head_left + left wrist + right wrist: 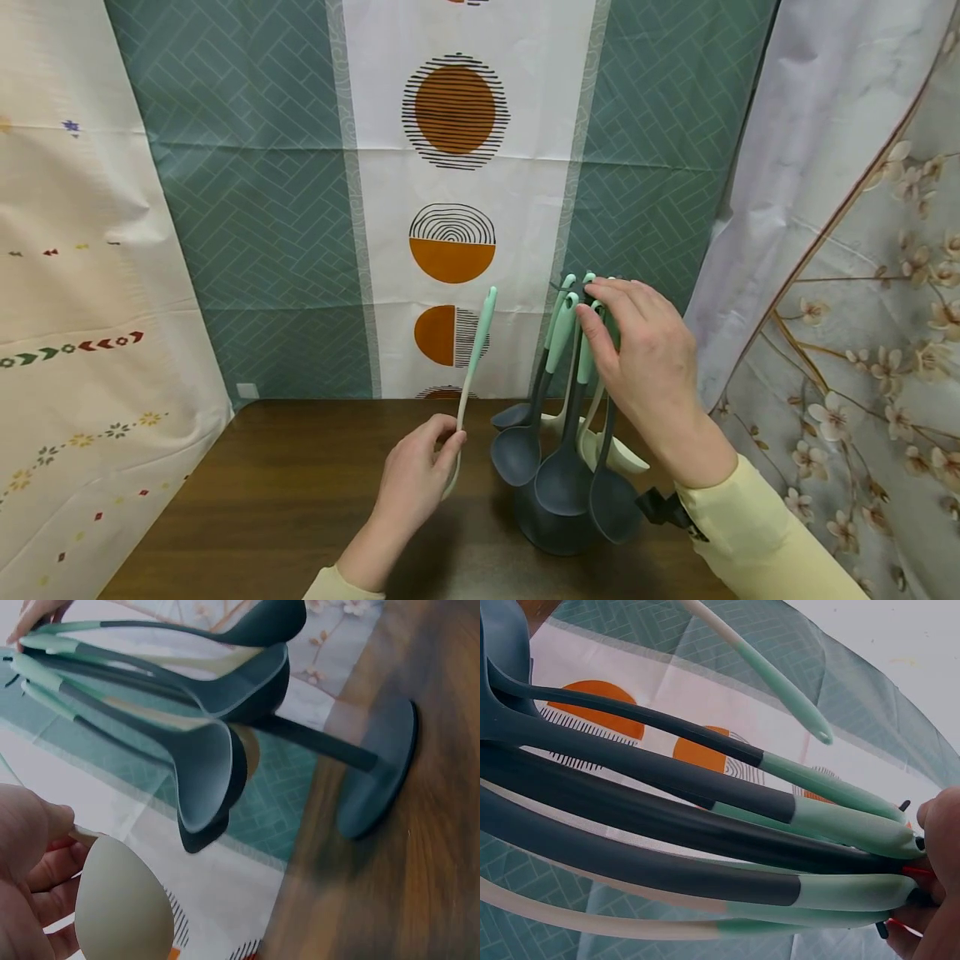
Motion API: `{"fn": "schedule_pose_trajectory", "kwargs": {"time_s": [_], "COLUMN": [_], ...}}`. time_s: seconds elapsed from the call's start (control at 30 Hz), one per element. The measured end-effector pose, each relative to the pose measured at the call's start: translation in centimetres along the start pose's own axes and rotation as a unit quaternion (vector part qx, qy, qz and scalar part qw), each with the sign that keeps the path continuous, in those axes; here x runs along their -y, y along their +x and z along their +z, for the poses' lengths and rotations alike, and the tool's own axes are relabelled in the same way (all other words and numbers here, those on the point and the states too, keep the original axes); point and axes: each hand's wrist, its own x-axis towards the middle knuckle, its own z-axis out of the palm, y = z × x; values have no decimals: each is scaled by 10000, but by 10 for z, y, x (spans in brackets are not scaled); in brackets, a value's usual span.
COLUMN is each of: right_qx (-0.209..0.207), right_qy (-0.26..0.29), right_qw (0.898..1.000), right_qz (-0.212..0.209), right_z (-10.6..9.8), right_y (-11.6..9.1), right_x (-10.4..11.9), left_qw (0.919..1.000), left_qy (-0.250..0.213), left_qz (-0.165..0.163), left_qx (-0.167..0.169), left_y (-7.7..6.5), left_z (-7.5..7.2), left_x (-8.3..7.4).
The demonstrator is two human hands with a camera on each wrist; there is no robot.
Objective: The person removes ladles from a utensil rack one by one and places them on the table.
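A cream spoon (124,907) with a mint-green handle is upright in my left hand (412,475), which pinches it low by the neck, just above the head. Its green handle end (485,312) points up. My right hand (648,358) grips the top of a dark utensil stand (386,780), with thumb and fingers on either side of the hook hub. Around the stand hang several utensils by their green handles. Dark ladles (566,483) face the front, and cream-headed utensils (618,454) hang behind them. The hub is mostly hidden by my right fingers.
The stand rests on a brown wooden table (315,483). Behind it hangs a green and white cloth (247,208) with orange circles. A floral curtain (862,400) borders the right side, a cream patterned curtain (82,292) the left.
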Motion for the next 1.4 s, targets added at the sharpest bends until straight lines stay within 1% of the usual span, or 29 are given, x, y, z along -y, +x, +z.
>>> {"fn": "schedule_pose_trajectory", "kwargs": {"time_s": [0.13,0.3,0.57,0.8,1.0,1.2,1.4], "right_qx": [-60,-135,-280,-343,-174,-7,144], "right_qy": [-37,-48,55,160,237,363,698], "right_qw": [9999,9998,9994,9991,9995,9993,9975], "right_qz": [80,136,194,170,62,61,-7], "right_z": [0,1,2,2,2,0,-1], "right_y": [1,2,3,4,5,4,4], "right_x": [0,1,3,3,-1,-8,-17], "left_qw": [9998,9990,9968,9951,9929,9914,9893], "left_qy": [158,329,520,687,926,995,1110], "left_qz": [-54,-263,-596,-706,-751,-850,-943], "left_qx": [-90,-136,-75,-71,-56,14,72], "left_y": [-4,-10,-18,-26,-30,-33,-33], "left_z": [-6,-14,-25,-36,-45,-51,-57], "left_x": [10,22,40,53,64,73,78]}}
